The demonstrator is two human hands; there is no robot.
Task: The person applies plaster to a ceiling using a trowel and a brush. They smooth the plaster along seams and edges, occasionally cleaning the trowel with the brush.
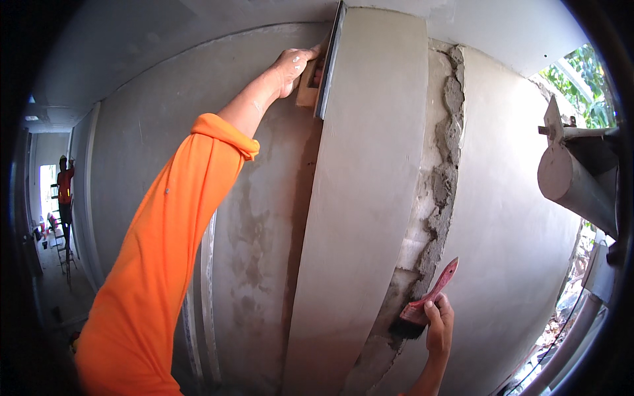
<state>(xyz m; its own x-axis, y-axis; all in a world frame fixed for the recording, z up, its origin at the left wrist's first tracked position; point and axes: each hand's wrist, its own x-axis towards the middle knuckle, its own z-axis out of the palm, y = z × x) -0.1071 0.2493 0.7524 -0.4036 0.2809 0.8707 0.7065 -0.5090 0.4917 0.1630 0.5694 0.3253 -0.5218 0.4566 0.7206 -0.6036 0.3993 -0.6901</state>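
Observation:
High up, my left hand (294,69) is closed around the wooden handle of a plastering float (330,69). Its long dark blade stands on edge along the left corner of a smooth grey plastered column (370,132), close under the ceiling. Lower on the right, my right hand (440,325) grips a paintbrush (441,284) with a red handle. The brush's black bristles point down and left, in front of the rough strip beside the column; contact with the wall I cannot tell. My left arm wears an orange sleeve rolled to the forearm.
A ragged mortar edge (444,178) runs down the wall right of the column. Pale upright strips (209,297) stand lower left. A capped round pipe (558,173) juts in from the right. Far left, another person (65,188) stands on a ladder (66,254).

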